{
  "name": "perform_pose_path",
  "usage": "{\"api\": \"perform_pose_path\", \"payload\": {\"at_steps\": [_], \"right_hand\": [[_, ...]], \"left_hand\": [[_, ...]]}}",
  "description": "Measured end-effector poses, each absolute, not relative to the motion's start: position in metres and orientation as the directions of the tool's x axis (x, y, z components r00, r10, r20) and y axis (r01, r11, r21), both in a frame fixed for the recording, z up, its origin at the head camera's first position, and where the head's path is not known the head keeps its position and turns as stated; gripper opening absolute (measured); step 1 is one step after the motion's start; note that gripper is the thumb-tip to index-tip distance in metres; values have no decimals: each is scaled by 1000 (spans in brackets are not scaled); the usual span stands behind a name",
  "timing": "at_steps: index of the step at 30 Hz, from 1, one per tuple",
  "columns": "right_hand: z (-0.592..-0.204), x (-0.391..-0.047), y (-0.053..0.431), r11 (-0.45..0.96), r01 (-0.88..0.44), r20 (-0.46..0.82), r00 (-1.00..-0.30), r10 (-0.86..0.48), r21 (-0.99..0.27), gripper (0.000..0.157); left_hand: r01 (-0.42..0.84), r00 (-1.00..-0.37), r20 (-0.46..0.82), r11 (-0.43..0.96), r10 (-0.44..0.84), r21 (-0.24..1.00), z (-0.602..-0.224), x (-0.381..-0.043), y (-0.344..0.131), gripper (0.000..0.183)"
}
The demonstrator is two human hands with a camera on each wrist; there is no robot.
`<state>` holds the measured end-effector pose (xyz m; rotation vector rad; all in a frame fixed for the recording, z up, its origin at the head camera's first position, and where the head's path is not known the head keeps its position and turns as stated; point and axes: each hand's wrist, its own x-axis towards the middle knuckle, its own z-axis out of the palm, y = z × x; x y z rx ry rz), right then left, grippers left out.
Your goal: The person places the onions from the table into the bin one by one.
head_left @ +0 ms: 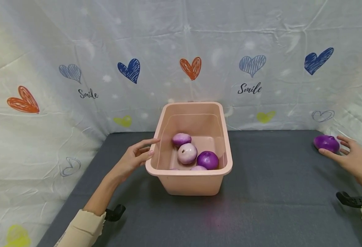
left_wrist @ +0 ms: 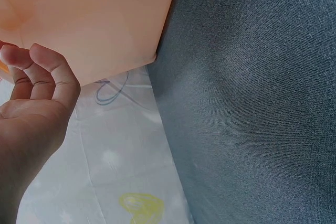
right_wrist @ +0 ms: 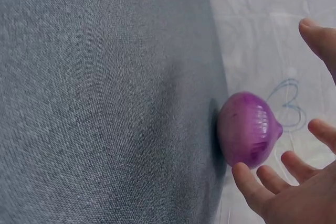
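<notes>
A pale pink plastic bin point(head_left: 188, 183) stands on the dark cloth, with several purple and whitish onions point(head_left: 208, 160) inside. At its left rim is my left hand point(head_left: 134, 158), index fingertip and thumb on the edge, the other fingers curled below it against the outer wall. Far to the right, a single purple onion point(head_left: 326, 143) rests on the cloth. My right hand point(head_left: 352, 157) reaches round this onion with thumb and fingers spread apart. In the right wrist view, the fingertips point(right_wrist: 242, 170) come right up to the onion's side, and the thumb stands away from it.
Dark grey cloth point(head_left: 276, 178) covers the table. Behind and at the sides hangs a whitish curtain point(head_left: 162, 41) printed with hearts and "Smile". The bin's back end is close to the curtain. Black straps point(head_left: 114, 213) are on both wrists.
</notes>
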<state>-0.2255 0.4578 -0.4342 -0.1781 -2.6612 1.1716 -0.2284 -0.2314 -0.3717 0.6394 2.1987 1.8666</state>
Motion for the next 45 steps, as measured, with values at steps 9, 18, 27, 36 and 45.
{"api": "perform_pose_path", "payload": {"at_steps": [9, 18, 27, 36, 45], "right_hand": [[-434, -236, 461, 691, 40, 127, -974, 189, -722, 105], [-442, -252, 473, 686, 56, 117, -972, 202, -726, 109], [-443, -254, 470, 649, 90, 77, -971, 225, -755, 108], [-447, -259, 475, 687, 62, 127, -967, 221, -724, 92], [-450, -259, 472, 745, 13, 239, -943, 230, -666, 69]], "left_hand": [[191, -888, 125, 107, 442, 976, -371, -228, -231, 48], [199, -887, 132, 107, 443, 974, -372, -227, -233, 45], [194, -886, 128, 104, 446, 976, -372, -227, -231, 45], [188, -885, 127, 95, 448, 977, -373, -227, -231, 44], [191, -885, 131, 92, 446, 977, -374, -227, -231, 45]]}}
